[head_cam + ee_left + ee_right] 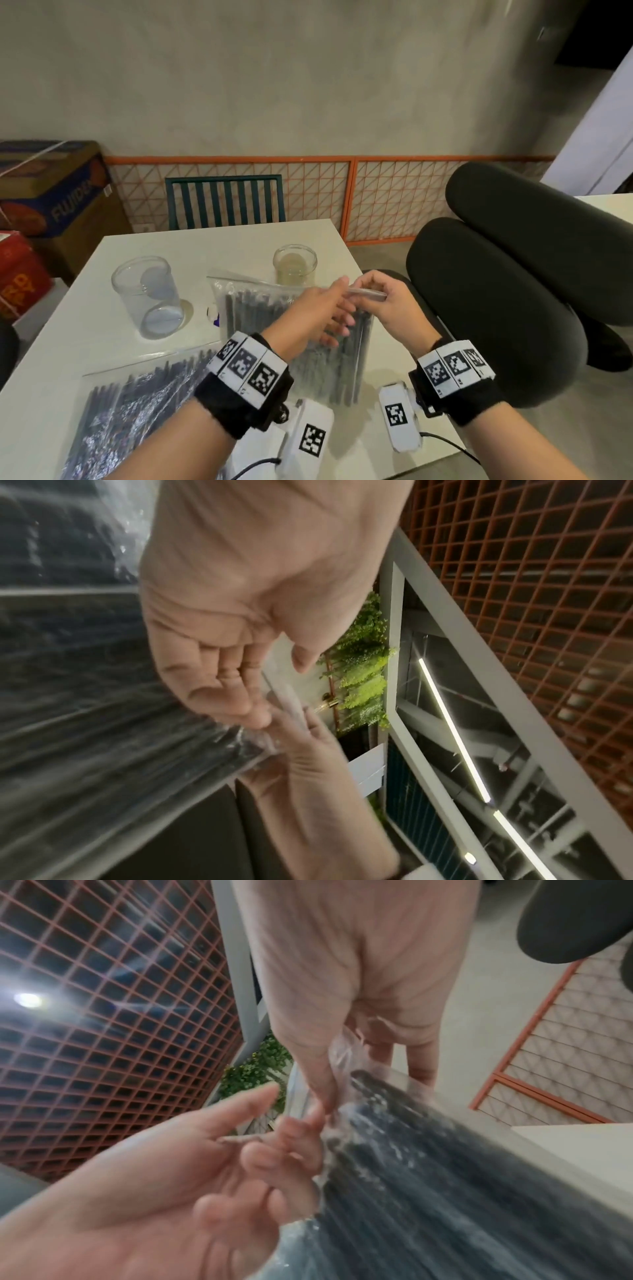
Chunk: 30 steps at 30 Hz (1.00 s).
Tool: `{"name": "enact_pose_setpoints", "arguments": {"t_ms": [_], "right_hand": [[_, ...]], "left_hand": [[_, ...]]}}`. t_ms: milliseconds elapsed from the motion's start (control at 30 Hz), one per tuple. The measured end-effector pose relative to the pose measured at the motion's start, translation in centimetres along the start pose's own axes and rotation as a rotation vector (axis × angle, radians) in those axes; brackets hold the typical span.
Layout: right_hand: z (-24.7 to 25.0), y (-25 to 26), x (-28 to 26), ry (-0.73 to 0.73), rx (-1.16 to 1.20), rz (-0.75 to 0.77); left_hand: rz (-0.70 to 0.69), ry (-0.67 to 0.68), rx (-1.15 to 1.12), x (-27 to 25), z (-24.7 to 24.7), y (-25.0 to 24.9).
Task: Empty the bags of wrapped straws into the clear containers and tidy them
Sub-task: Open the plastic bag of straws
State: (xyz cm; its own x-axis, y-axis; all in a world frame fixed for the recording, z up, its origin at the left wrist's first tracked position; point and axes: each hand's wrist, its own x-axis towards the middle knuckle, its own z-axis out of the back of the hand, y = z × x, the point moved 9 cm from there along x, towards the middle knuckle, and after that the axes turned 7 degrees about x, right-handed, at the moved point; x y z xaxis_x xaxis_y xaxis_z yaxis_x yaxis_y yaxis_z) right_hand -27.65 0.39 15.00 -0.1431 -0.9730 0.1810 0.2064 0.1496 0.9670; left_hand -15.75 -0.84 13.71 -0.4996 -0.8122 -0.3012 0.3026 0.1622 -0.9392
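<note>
White worktop (113,335) carries 2 empty containers (147,294) and 2 full bags; right hand (387,301) pinches the upright bag (291,329) top, left hand (315,315) spread beside it, nothing emptied yet.

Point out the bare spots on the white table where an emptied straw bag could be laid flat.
Bare patches on the table: the far edge behind the two clear containers, and the strip between them. The left edge beside the flat bag is narrower. The near middle is crowded by the held bag and both hands.
</note>
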Motion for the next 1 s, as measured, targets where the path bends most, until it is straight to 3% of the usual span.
{"name": "enact_pose_setpoints", "arguments": {"t_ms": [233, 467, 767, 1000], "right_hand": [[0.3, 1.3, -1.2, 0.11, -0.116, -0.051], [1.5, 2.7, -1.3, -0.059, -0.353, -0.035], [2.8, 3.0, -0.4, -0.259, -0.396, -0.068], [0.6, 3.8, -0.5, -0.014, -0.476, -0.037]], "left_hand": [[-0.061, -0.055, -0.184, 0.4, 0.0, 1.0], [-0.114, -0.146, -0.208, -0.2, -0.1, 1.8], [-0.171, -0.161, -0.146, -0.7, -0.3, 2.3], [-0.171, -0.05, -0.181, -0.5, -1.0, 2.1]]}}
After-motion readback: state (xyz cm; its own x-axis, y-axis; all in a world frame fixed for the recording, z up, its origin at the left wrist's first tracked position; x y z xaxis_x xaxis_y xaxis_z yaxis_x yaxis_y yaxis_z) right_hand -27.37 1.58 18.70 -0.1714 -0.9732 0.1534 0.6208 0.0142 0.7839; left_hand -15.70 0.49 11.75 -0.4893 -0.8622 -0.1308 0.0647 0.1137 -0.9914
